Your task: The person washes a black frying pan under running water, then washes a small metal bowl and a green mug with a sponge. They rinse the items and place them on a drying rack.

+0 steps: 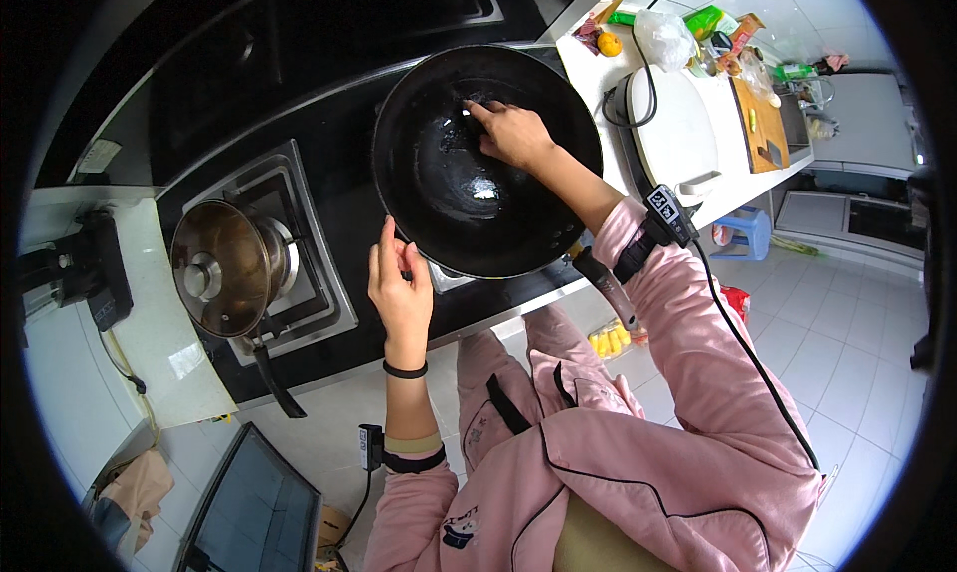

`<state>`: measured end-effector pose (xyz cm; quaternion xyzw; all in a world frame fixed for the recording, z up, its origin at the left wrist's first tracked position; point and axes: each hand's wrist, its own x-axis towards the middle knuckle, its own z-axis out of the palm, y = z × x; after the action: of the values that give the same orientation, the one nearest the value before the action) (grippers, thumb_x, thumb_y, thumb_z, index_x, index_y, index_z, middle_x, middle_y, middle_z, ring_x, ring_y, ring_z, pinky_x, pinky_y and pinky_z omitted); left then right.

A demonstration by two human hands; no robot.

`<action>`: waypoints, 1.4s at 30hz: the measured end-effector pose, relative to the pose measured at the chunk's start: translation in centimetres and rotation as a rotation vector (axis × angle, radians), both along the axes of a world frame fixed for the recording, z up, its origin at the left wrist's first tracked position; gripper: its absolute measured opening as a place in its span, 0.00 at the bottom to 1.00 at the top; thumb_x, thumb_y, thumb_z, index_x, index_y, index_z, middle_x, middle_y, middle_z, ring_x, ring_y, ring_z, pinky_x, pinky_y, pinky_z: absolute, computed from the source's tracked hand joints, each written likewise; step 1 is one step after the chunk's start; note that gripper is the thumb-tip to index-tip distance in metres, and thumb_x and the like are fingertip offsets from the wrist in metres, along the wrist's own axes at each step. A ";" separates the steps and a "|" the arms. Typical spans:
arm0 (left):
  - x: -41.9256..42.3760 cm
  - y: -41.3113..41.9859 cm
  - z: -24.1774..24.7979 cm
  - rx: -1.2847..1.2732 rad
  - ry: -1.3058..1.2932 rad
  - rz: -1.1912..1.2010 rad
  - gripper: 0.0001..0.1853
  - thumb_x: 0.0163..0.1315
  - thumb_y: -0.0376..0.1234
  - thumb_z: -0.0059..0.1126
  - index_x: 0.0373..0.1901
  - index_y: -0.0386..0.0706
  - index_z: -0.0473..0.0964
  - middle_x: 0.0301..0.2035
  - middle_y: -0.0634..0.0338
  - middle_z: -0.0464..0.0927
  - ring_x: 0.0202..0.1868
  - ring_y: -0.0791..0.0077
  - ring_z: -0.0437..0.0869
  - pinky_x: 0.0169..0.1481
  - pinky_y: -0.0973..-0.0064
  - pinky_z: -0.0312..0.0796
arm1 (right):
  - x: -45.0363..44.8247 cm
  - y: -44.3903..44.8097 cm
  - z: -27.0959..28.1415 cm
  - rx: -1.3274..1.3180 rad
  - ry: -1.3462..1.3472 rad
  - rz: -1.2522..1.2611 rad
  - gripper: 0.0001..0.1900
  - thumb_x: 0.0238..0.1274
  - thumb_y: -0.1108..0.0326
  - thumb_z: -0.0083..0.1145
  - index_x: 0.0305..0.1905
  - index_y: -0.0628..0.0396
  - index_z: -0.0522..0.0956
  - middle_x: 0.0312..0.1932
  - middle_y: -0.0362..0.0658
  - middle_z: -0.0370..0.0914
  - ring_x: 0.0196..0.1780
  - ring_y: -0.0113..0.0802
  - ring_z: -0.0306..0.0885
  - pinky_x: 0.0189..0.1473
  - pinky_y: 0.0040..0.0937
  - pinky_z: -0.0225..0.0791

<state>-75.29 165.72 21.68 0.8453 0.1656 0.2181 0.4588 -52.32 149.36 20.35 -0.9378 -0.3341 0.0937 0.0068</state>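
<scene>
A large black wok (pixel 486 160) sits on the hob, with a shiny wet patch inside it and its handle (pixel 607 288) pointing toward me at the lower right. Over the wok's inside, my right hand (pixel 516 134) reaches with its index finger stretched out near a small pale bit; whether the fingertip touches the wok I cannot tell. My left hand (pixel 401 276) is raised at the wok's lower left rim, fingers up and partly curled, holding no visible object. To the left, a saucepan with a brown glass lid (pixel 224 269) rests on the other burner.
The saucepan's black handle (pixel 277 383) juts past the hob's front edge. On the right counter are a white-lidded appliance (pixel 673 127) with a cable, a wooden cutting board (pixel 757 127) bearing a knife, an orange fruit (pixel 609 44) and plastic bags. A blue stool (pixel 748 233) stands below.
</scene>
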 end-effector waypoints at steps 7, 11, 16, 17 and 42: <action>-0.1 0.1 0.1 -0.007 0.002 -0.016 0.24 0.60 0.21 0.55 0.60 0.36 0.70 0.28 0.57 0.71 0.26 0.72 0.76 0.32 0.75 0.73 | 0.0 0.1 0.0 -0.009 0.002 0.006 0.38 0.51 0.63 0.62 0.70 0.43 0.61 0.46 0.51 0.78 0.46 0.48 0.80 0.46 0.41 0.76; -0.1 0.2 0.1 -0.009 0.020 -0.019 0.24 0.60 0.21 0.55 0.60 0.36 0.70 0.28 0.57 0.71 0.26 0.72 0.76 0.32 0.75 0.73 | 0.0 0.2 0.0 0.001 -0.013 -0.005 0.40 0.51 0.64 0.61 0.72 0.39 0.58 0.45 0.51 0.78 0.45 0.48 0.81 0.45 0.41 0.76; -0.1 0.3 0.0 0.008 -0.001 -0.026 0.24 0.60 0.21 0.55 0.60 0.36 0.70 0.28 0.57 0.71 0.26 0.72 0.76 0.31 0.75 0.73 | -0.2 0.7 0.4 -0.057 -0.011 0.000 0.41 0.50 0.64 0.60 0.72 0.29 0.57 0.44 0.51 0.78 0.44 0.47 0.81 0.43 0.41 0.77; -0.1 0.3 0.0 0.008 0.002 -0.026 0.24 0.60 0.21 0.56 0.60 0.36 0.70 0.29 0.57 0.72 0.26 0.72 0.76 0.31 0.75 0.73 | -0.2 0.8 0.5 -0.066 -0.001 0.006 0.41 0.50 0.64 0.60 0.72 0.28 0.58 0.44 0.51 0.78 0.44 0.47 0.81 0.43 0.40 0.77; -3.6 0.9 1.6 0.006 0.009 -0.003 0.22 0.59 0.20 0.53 0.58 0.35 0.72 0.29 0.58 0.72 0.27 0.73 0.74 0.32 0.75 0.70 | -3.9 -10.9 4.5 0.473 -0.033 -0.462 0.11 0.52 0.65 0.65 0.33 0.58 0.75 0.27 0.49 0.80 0.34 0.48 0.81 0.38 0.42 0.73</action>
<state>-78.84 166.65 23.27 0.8479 0.1655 0.2139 0.4559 -56.19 138.44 24.82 -0.9626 -0.1251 -0.0056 0.2402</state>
